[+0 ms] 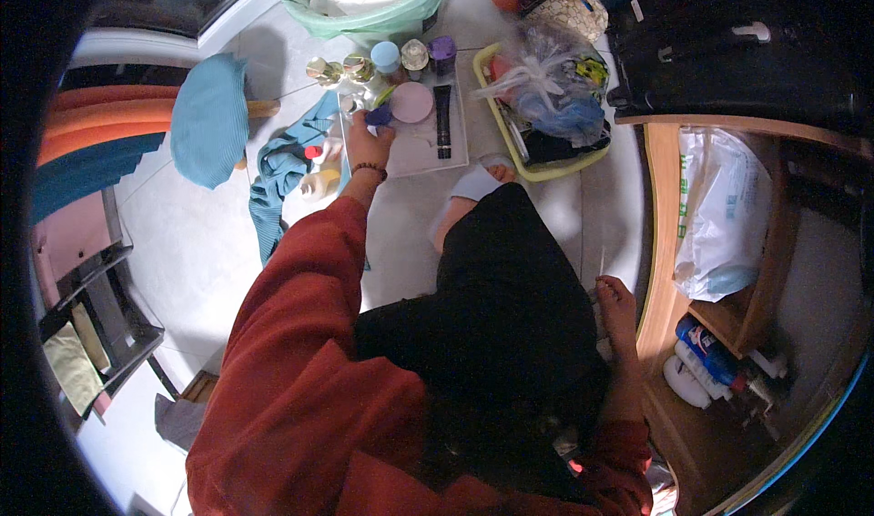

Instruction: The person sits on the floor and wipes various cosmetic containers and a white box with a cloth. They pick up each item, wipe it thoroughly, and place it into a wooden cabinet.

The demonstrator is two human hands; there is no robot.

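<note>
My left hand [369,140] reaches over the left edge of a clear tray [416,158] on the floor, its fingers closed on a small dark blue item [378,115]. Beside it on the tray are a round pink container [412,102] and a black tube [443,120]. Gold-capped bottles [341,70], a jar with a light blue lid [386,57] and a purple-capped container [442,48] stand at the tray's far side. My right hand [616,304] hangs low beside my right knee, fingers curled; a thin pale thing shows at its fingertips, too unclear to name.
Left of the tray lie a teal ribbed cloth [281,168] and a red-capped bottle [330,151]. A yellow-rimmed basket [570,173] holds plastic bags at the right. A green-lined bin [369,23] stands beyond, a teal-covered stool [210,121] at left, an open wooden cabinet [661,222] at right.
</note>
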